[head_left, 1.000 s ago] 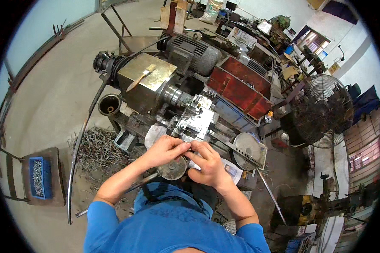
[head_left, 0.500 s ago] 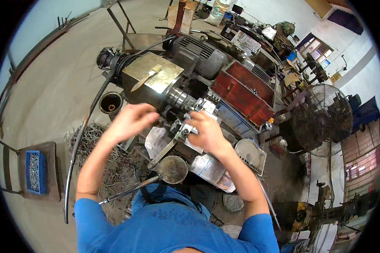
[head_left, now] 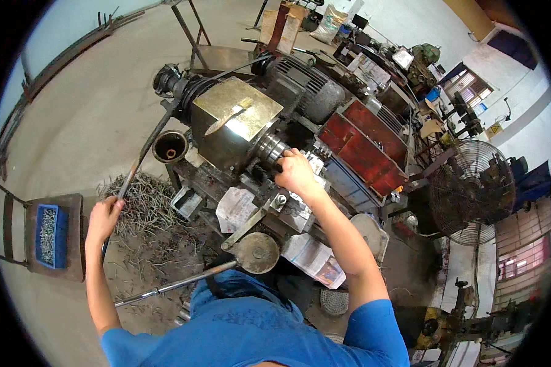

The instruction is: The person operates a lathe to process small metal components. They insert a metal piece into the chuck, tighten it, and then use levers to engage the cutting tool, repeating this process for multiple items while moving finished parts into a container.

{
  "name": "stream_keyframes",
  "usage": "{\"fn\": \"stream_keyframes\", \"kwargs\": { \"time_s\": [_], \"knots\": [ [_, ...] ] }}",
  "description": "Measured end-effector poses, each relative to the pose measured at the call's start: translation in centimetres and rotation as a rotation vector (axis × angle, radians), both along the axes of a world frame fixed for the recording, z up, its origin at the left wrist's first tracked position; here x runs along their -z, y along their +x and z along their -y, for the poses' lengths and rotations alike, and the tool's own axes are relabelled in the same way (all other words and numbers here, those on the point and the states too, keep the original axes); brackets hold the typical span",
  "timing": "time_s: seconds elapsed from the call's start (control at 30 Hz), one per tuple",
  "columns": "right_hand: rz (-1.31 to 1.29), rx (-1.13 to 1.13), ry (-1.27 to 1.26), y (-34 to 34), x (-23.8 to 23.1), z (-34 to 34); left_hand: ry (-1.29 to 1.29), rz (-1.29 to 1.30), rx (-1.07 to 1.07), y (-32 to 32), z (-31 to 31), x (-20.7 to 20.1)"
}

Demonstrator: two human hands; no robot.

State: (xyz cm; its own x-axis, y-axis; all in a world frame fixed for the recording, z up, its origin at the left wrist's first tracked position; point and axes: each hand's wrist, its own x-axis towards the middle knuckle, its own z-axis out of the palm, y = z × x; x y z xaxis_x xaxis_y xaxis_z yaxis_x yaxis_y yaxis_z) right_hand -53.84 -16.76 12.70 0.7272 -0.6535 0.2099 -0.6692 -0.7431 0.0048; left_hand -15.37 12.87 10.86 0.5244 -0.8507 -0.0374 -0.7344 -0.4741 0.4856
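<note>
My left hand (head_left: 106, 214) is wrapped round the long metal lever (head_left: 128, 177), which slopes down from the machine's headstock. At the spindle nose (head_left: 270, 147) of the small lathe, my right hand (head_left: 297, 174) is closed with its fingertips against the front end. Whatever those fingers hold is hidden by the hand. Just below that hand lies the tool slide with its clamp bolt (head_left: 280, 200), and a flat handle (head_left: 245, 230) runs from it. A brush (head_left: 228, 116) rests on the brass-coloured headstock cover (head_left: 251, 98).
Metal shavings (head_left: 144, 205) heap on the floor left of the lathe. A blue bin (head_left: 60, 244) of small metal parts sits on a stool further left. Behind stand a motor (head_left: 312, 85) and a red metal box (head_left: 364, 144); a caged fan (head_left: 471, 189) is at right.
My left hand has moved from beside the spindle down and left onto the long lever. My right hand has shifted slightly up to the spindle nose. The view has shifted a little.
</note>
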Motion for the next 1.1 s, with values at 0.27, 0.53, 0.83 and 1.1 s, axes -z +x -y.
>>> {"fn": "stream_keyframes", "kwargs": {
  "time_s": [0.27, 0.53, 0.83, 1.1],
  "knots": [
    [0.002, 0.119, 0.142, -0.8, 1.3, 1.3, 0.009, 0.52, -0.003, 5.6, 1.7, 4.1],
    [-0.091, 0.12, 0.073, -0.4, -2.1, -0.5, -0.087, 0.907, 0.187, 21.9, 5.6, 6.8],
    [0.466, 0.143, -0.108, -12.6, -4.2, -10.8, -0.02, 0.314, 0.541, 1.5, 13.7, 7.1],
    [0.284, 0.764, 0.081, -30.0, 0.7, -21.5, 0.165, 0.07, 0.73, -9.6, 19.2, 13.9]
  ]
}}
